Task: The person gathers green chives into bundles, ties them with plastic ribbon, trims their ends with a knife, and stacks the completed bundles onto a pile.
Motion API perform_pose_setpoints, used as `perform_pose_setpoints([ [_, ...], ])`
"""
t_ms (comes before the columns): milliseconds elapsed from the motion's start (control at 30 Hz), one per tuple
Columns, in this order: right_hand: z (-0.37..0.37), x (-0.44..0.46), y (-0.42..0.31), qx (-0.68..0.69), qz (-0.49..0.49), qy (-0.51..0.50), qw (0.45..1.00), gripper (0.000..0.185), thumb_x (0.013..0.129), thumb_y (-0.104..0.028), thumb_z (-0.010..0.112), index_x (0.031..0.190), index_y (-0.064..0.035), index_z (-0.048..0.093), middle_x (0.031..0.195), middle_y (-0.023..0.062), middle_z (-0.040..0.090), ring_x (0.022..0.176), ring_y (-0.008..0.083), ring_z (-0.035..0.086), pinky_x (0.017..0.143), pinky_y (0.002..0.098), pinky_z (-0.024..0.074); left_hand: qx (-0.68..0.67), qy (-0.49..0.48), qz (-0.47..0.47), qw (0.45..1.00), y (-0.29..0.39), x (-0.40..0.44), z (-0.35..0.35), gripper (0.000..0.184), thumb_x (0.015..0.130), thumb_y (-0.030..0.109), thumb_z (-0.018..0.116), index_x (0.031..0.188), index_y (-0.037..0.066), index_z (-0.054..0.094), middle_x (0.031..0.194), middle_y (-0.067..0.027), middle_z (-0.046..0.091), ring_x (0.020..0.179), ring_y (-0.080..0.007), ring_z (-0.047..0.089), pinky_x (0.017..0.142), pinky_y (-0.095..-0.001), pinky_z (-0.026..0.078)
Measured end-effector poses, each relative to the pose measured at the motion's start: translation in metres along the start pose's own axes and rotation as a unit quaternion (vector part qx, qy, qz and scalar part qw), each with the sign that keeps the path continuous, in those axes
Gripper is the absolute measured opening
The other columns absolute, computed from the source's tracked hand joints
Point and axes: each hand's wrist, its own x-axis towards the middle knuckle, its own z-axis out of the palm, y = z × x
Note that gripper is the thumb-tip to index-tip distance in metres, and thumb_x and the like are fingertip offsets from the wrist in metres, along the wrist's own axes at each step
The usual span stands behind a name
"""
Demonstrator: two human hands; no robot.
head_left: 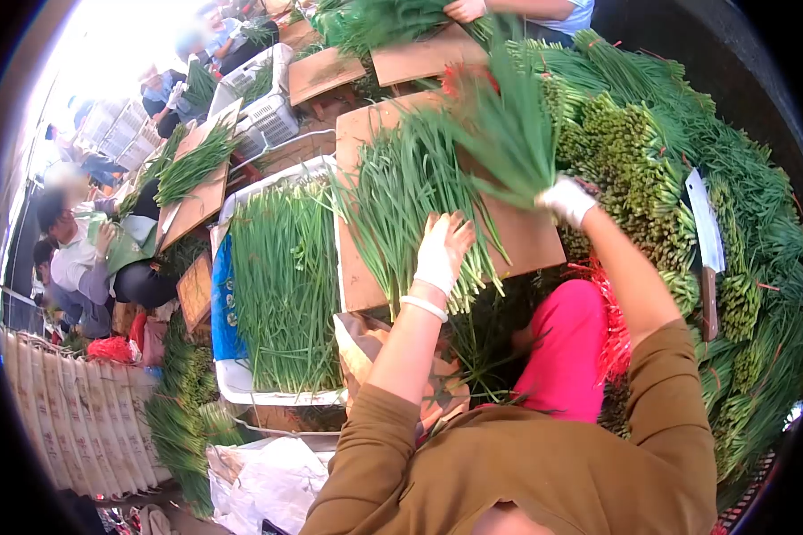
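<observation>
Loose green stalks (pixel 401 187) lie spread over a brown board (pixel 531 236) in front of me. My left hand (pixel 444 250), in a white glove, rests on the lower ends of these stalks with its fingers apart. At the board's right edge my right hand (pixel 568 201), gloved too, is closed round the base of a bunch of green stalks (pixel 513 134). The leafy top of that bunch fans up and to the left, blurred by motion. Left of the board, a white crate (pixel 232 379) holds long green stalks (pixel 285 276) in a flat layer.
A cleaver (pixel 705 223) lies on the big heap of tied bunches (pixel 629 169) at the right. Red ties (pixel 611 330) hang beside my knee. Other people sit at boards at the upper left, and a co-worker's hand (pixel 465 10) shows at the top. A white bag (pixel 268 486) lies lower left.
</observation>
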Motion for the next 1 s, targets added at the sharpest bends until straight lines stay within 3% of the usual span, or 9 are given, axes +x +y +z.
perform_pose_setpoints([
  [67, 0.024, 0.022, 0.053, -0.265, 0.063, 0.062, 0.960, 0.062, 0.067, -0.023, 0.071, 0.122, -0.0011, 0.052, 0.105, 0.0182, 0.065, 0.091, 0.0292, 0.063, 0.082, 0.0345, 0.0493, -0.033, -0.028, -0.001, 0.999, 0.002, 0.009, -0.006, 0.045, 0.093, 0.027, 0.055, 0.128, 0.007, 0.035, 0.134, -0.0185, 0.043, 0.115, -0.0376, 0.048, 0.096, -0.0479, 0.040],
  [200, 0.009, -0.005, 0.017, -0.299, 0.122, 0.063, 0.944, 0.082, 0.067, -0.036, 0.077, 0.131, 0.0023, 0.043, 0.119, 0.0243, 0.059, 0.108, 0.0348, 0.058, 0.095, 0.0374, 0.0443, -0.080, -0.088, -0.023, 0.993, 0.010, 0.017, -0.018, 0.030, 0.095, 0.029, 0.051, 0.109, 0.003, 0.049, 0.116, -0.0133, 0.054, 0.102, -0.0329, 0.054, 0.086, -0.0466, 0.046],
  [333, -0.006, -0.042, -0.028, -0.270, -0.086, 0.147, 0.948, 0.051, 0.080, -0.041, 0.065, 0.117, -0.0066, 0.058, 0.108, 0.0171, 0.065, 0.099, 0.0315, 0.062, 0.086, 0.0394, 0.0483, -0.088, -0.053, -0.036, 0.994, 0.014, 0.015, -0.014, 0.027, 0.096, 0.029, 0.050, 0.105, 0.004, 0.047, 0.111, -0.0126, 0.055, 0.097, -0.0326, 0.056, 0.079, -0.0458, 0.049],
  [400, 0.014, -0.052, -0.033, -0.310, -0.147, 0.099, 0.934, 0.035, 0.087, -0.039, 0.053, 0.089, -0.0074, 0.068, 0.088, 0.0157, 0.067, 0.086, 0.0328, 0.064, 0.079, 0.0414, 0.0497, -0.077, -0.033, -0.030, 0.996, 0.015, 0.012, -0.008, 0.027, 0.096, 0.030, 0.049, 0.105, 0.005, 0.047, 0.110, -0.0124, 0.055, 0.096, -0.0325, 0.056, 0.079, -0.0455, 0.049],
  [467, 0.032, -0.045, -0.021, -0.317, -0.108, -0.090, 0.938, 0.035, 0.087, -0.038, 0.051, 0.087, -0.0067, 0.068, 0.090, 0.0172, 0.067, 0.086, 0.0344, 0.063, 0.079, 0.0427, 0.0494, -0.062, -0.027, -0.041, 0.997, 0.014, 0.015, -0.010, 0.029, 0.096, 0.032, 0.049, 0.107, 0.005, 0.046, 0.111, -0.0121, 0.056, 0.099, -0.0323, 0.054, 0.081, -0.0459, 0.047],
  [567, 0.062, -0.042, -0.006, -0.394, -0.087, -0.046, 0.914, 0.028, 0.085, -0.030, 0.052, 0.093, -0.0070, 0.067, 0.092, 0.0180, 0.067, 0.087, 0.0355, 0.063, 0.081, 0.0449, 0.0484, -0.036, -0.019, -0.046, 0.998, 0.019, 0.013, -0.007, 0.034, 0.094, 0.033, 0.053, 0.113, 0.006, 0.044, 0.118, -0.0131, 0.053, 0.106, -0.0328, 0.051, 0.087, -0.0475, 0.044],
  [667, 0.085, -0.029, 0.005, -0.337, -0.175, 0.015, 0.925, 0.028, 0.085, -0.025, 0.052, 0.103, -0.0071, 0.063, 0.090, 0.0180, 0.066, 0.081, 0.0346, 0.064, 0.077, 0.0424, 0.0503, 0.006, -0.006, -0.030, 1.000, 0.021, 0.013, -0.007, 0.041, 0.090, 0.029, 0.060, 0.120, 0.009, 0.041, 0.128, -0.0133, 0.044, 0.114, -0.0356, 0.046, 0.089, -0.0487, 0.043],
  [767, 0.067, 0.023, 0.026, 0.304, 0.057, -0.044, 0.950, 0.044, 0.090, -0.014, 0.048, 0.134, -0.0123, 0.038, 0.087, 0.0125, 0.066, 0.060, 0.0173, 0.060, 0.049, 0.0294, 0.0430, 0.023, 0.006, -0.014, 1.000, 0.016, 0.011, -0.006, 0.044, 0.087, 0.027, 0.064, 0.120, 0.010, 0.040, 0.130, -0.0128, 0.043, 0.117, -0.0366, 0.044, 0.090, -0.0492, 0.043],
  [1000, 0.049, -0.015, -0.002, 0.002, 0.062, -0.001, 0.998, 0.019, 0.086, -0.018, 0.055, 0.095, -0.0050, 0.066, 0.076, 0.0139, 0.067, 0.064, 0.0218, 0.064, 0.055, 0.0340, 0.0468, 0.041, -0.002, 0.000, 0.999, 0.016, 0.008, -0.004, 0.067, 0.085, 0.020, 0.067, 0.138, 0.008, 0.027, 0.130, -0.0124, 0.040, 0.115, -0.0354, 0.046, 0.089, -0.0476, 0.045],
])
